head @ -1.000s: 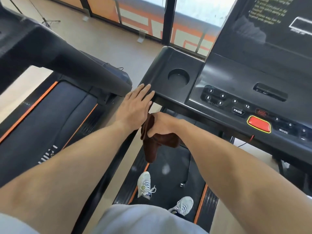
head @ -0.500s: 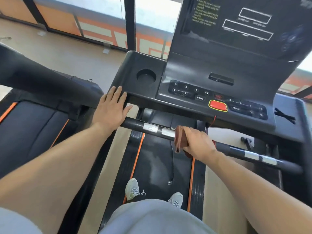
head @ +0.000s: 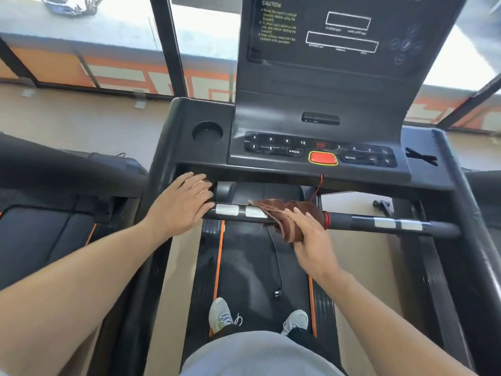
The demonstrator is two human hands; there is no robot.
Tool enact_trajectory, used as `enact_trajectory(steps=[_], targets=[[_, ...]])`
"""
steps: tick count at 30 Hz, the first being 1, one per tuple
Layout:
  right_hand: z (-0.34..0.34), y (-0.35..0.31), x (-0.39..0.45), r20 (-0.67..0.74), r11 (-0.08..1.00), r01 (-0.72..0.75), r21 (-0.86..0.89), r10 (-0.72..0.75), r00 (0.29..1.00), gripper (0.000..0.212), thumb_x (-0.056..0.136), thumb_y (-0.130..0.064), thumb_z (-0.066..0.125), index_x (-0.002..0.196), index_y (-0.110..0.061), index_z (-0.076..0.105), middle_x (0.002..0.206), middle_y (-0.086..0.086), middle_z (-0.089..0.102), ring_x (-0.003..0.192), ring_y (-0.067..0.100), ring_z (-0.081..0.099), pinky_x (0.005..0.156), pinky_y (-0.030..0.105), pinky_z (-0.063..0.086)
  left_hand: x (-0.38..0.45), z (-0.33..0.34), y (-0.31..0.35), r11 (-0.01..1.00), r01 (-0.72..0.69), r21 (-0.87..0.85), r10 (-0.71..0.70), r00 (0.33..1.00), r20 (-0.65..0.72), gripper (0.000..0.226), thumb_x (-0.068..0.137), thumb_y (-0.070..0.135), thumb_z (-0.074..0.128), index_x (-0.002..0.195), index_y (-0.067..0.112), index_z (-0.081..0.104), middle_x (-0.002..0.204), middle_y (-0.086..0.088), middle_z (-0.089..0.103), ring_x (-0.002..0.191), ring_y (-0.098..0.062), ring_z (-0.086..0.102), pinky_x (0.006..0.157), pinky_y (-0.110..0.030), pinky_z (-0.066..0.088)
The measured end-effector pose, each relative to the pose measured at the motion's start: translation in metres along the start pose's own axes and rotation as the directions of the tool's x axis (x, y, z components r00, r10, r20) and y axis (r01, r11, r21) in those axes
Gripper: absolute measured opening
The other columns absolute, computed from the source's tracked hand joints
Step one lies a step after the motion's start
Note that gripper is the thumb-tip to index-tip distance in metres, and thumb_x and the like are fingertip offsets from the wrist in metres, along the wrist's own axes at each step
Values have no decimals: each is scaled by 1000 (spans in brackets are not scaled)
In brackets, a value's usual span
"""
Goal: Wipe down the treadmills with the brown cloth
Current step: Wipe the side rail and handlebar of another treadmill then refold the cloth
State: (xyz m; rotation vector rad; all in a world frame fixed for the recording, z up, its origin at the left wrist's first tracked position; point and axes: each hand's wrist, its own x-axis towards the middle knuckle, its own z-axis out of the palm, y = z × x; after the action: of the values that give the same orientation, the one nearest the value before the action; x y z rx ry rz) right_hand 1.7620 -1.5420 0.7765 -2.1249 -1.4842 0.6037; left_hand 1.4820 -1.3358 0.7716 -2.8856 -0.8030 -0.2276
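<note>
A person stands on the treadmill (head: 260,267) with the brown cloth (head: 284,213) now draped over the front handlebar (head: 352,221), just left of its red cord wrap. Half a second earlier the right hand (head: 311,240) gripped the cloth on the bar; its fingers have since straightened and press the cloth flat. The left hand (head: 181,204), fingers extended, has slid from the console edge onto the bar's left end. The wipe appears to be moving along the handlebar, with the console (head: 320,150) judged still to do

A tan floor (head: 81,126) stretches far left; beyond the windows (head: 206,36), a parked car (head: 67,4) sits outside.
</note>
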Motion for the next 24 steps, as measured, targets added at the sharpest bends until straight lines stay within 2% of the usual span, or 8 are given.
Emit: enact_trajectory(steps=[3,6,9,11,13,16,18,24], targets=[[-2,-10,-16,4,981,-128,149,128,992,63,93,4,59,148,-25,56,153,-2,54,147,22,42,124,46,31,15,-11,58,905,117,-409,-183,975,-127,41,103,44,48,78,17,66,83,4,65,85,-20,59,81,-36,46],[-12,-9,-29,31,937,-160,311,158,987,50,93,-3,61,131,-33,69,122,-17,74,120,6,64,105,37,51,33,-23,132,394,540,-744,-513,801,309,71,97,68,43,59,10,57,56,-2,59,57,-20,58,62,-40,50],[-36,3,-37,144,911,-159,380,111,983,42,92,-3,64,114,-37,75,96,-21,76,90,-3,68,81,24,53,55,-26,184,-317,789,-526,-269,457,848,82,88,82,43,88,7,78,77,-9,77,75,-26,76,85,-42,61],[-56,17,-42,192,909,-124,398,49,980,40,91,-5,67,111,-39,75,95,-15,77,88,5,69,82,32,56,68,-30,209,-500,745,-442,-104,455,884,76,90,79,44,111,13,75,100,-11,79,94,-29,77,95,-47,58],[-77,32,-48,213,883,-88,462,-15,977,48,90,-3,69,109,-46,74,96,-12,78,90,7,69,87,39,58,85,-34,236,-652,588,-478,-221,457,862,58,94,64,57,115,13,72,104,-10,79,96,-28,77,94,-46,58],[-108,53,-61,174,841,-30,540,-77,982,65,89,5,69,111,-56,72,100,-20,76,96,1,68,90,32,56,110,-47,289,-632,474,-613,-519,328,789,29,95,42,66,112,20,70,104,-4,78,91,-21,75,90,-38,58],[-129,73,-69,141,831,2,557,-97,985,64,89,7,67,115,-51,72,101,-20,76,96,0,68,88,27,53,128,-60,322,-597,443,-668,-596,312,740,12,99,37,62,101,27,67,101,1,75,92,-15,71,88,-35,55],[-187,115,-87,-77,856,164,490,-145,986,67,83,10,67,131,-36,69,125,-20,71,121,4,64,103,34,53,190,-91,370,-361,396,-845,-604,591,535,6,99,35,65,97,31,68,96,10,74,93,-6,71,96,-31,56]])
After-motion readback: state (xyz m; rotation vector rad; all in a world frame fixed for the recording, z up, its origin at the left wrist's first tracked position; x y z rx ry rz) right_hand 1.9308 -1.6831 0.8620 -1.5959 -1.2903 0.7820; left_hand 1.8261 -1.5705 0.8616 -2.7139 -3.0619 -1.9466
